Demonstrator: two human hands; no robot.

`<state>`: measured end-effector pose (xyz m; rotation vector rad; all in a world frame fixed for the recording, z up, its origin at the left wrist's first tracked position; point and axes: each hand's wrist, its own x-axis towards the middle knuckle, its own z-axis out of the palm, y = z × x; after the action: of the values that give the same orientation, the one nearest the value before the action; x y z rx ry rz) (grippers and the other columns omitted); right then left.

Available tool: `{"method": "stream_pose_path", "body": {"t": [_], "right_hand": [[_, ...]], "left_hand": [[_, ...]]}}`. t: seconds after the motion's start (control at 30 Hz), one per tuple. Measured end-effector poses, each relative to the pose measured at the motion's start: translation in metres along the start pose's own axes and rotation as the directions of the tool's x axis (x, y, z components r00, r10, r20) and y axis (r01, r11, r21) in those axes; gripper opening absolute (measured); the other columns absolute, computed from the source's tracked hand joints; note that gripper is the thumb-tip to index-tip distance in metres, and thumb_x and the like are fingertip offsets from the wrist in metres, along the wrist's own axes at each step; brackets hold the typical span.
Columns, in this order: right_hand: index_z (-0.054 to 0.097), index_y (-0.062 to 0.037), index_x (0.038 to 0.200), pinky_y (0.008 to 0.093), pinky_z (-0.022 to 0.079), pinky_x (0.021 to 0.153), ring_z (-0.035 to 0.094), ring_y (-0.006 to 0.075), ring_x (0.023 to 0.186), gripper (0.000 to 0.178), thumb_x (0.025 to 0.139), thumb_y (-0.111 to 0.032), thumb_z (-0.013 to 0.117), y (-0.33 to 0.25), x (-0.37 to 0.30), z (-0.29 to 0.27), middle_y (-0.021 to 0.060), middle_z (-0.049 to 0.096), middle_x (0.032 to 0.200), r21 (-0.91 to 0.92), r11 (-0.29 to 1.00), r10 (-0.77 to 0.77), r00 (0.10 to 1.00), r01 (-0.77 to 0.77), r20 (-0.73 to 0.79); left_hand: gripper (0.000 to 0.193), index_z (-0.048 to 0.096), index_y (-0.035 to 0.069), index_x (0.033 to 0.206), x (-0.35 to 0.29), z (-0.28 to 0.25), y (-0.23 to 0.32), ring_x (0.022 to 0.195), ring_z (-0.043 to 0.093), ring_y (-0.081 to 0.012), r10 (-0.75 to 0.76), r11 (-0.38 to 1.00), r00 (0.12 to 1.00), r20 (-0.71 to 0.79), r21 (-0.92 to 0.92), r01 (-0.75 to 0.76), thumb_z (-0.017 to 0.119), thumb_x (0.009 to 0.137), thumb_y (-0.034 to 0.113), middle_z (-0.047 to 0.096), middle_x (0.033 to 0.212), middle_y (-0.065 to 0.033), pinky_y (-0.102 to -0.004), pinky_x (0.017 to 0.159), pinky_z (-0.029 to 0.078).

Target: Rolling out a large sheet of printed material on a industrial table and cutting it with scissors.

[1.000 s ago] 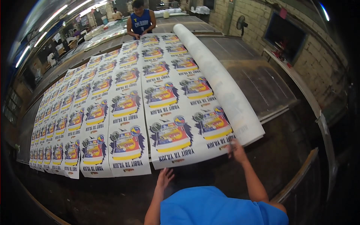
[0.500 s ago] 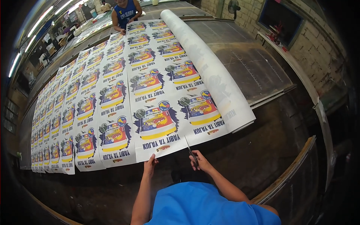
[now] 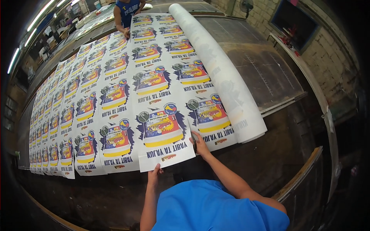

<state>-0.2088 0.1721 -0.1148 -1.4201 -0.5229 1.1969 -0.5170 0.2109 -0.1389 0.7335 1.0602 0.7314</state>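
Note:
A wide white sheet, printed with rows of the same colourful design, covers the table. At its near edge my left hand pinches the border of one column, thumb on top. My right hand is closed round dark-handled scissors. Their blades point away from me, between that column and the one to its right. A slit opens there from the near edge, and the two sides stand slightly apart. To the right lies a thick roll of the same white material, its print showing faintly through.
Across the table a co-worker in a blue sleeveless shirt has a hand at the sheet's far edge. The dark table extends right of the roll. A wooden-edged board stands at my right, and a fan at the back.
My right hand and the scissors have moved farther away along the sheet, and the slit has grown longer. My left hand still holds the near edge, slightly lower in view.

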Motion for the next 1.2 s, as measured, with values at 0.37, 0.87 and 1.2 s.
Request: {"method": "stream_pose_path", "body": {"t": [0.37, 0.87, 1.2], "right_hand": [[0.042, -0.014, 0.146, 0.024, 0.038, 0.049, 0.052, 0.0055, 0.059, 0.057, 0.096, -0.025, 0.068, -0.045, 0.248, 0.002, 0.001, 0.064, 0.077, -0.068, 0.996, -0.051, 0.998, 0.053, 0.031], [0.054, -0.0086, 0.136, 0.0303, 0.05, 0.082, 0.062, 0.018, 0.095, 0.051, 0.093, -0.032, 0.07, -0.124, 0.594, 0.023, 0.0144, 0.067, 0.109, -0.224, 0.907, -0.355, 0.933, 0.358, 0.052], [0.056, -0.0078, 0.136, 0.0281, 0.044, 0.046, 0.056, 0.0113, 0.053, 0.051, 0.091, -0.025, 0.073, -0.177, 0.834, 0.049, 0.0055, 0.067, 0.076, -0.333, 0.832, -0.466, 0.885, 0.444, 0.016]], "left_hand": [[0.013, 0.057, 0.003, 0.101, -0.01, 0.001, 0.039, 0.067, 0.053, -0.0147, -0.254, 0.967, 0.967, 0.027, -0.031, 0.255, 0.062, 0.096, 0.013, 0.055, 0.072, -0.0035, -0.0297, 0.069, 0.047], [0.016, 0.062, 0.005, 0.098, -0.031, 0.012, 0.068, 0.067, 0.058, -0.0144, -0.367, 0.925, 0.899, -0.24, -0.202, 0.323, 0.07, 0.091, 0.017, 0.059, 0.07, -0.0021, -0.0324, 0.069, 0.049], [0.016, 0.068, 0.006, 0.101, -0.044, 0.008, 0.051, 0.067, 0.057, -0.0125, -0.465, 0.879, 0.799, -0.381, -0.307, 0.365, 0.071, 0.09, 0.017, 0.067, 0.082, -0.0022, -0.0281, 0.069, 0.046]]}}
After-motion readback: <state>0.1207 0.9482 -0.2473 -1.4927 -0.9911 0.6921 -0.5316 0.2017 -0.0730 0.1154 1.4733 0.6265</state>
